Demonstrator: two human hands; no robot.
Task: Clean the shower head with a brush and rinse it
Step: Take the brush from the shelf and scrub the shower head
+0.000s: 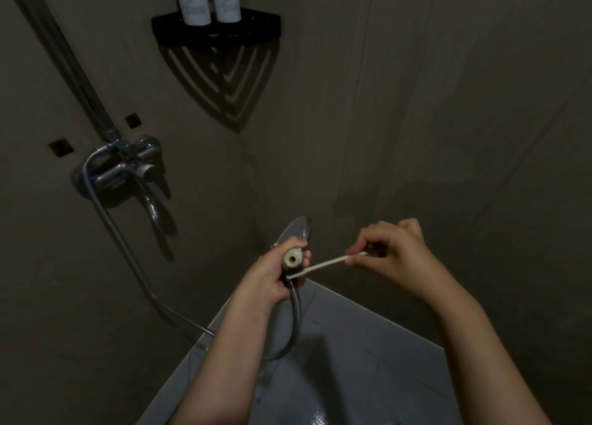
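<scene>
Two hands meet low in our view, above the corner where the grey floor (352, 360) narrows to a point against the dark walls (448, 120). Our left hand (269, 280) curls its fingers round the neck of the shower head (298, 230). Its chrome head points away toward twelve o'clock, and a pale round end with a hole in it faces us.

Our right hand (390, 251), at three o'clock of the left, pinches the far end of a thin white brush (323, 264) between thumb and fingertips. The brush runs toward eight o'clock, and its bristles touch the lower rim of that pale end, just beside our left fingers.

The metal hose (296, 322) comes out from under our left hand toward six o'clock and loops near the left forearm. It then climbs toward ten o'clock to the mixer tap (128, 171) on the left wall, well apart from both hands.

High at twelve o'clock a black corner shelf (216, 27) carries two dark bottles (193, 4) with white labels, side by side.

Open air lies between the shower head and the wall beyond it, and more at three o'clock of our right hand; the floor's two edges close in below our forearms
</scene>
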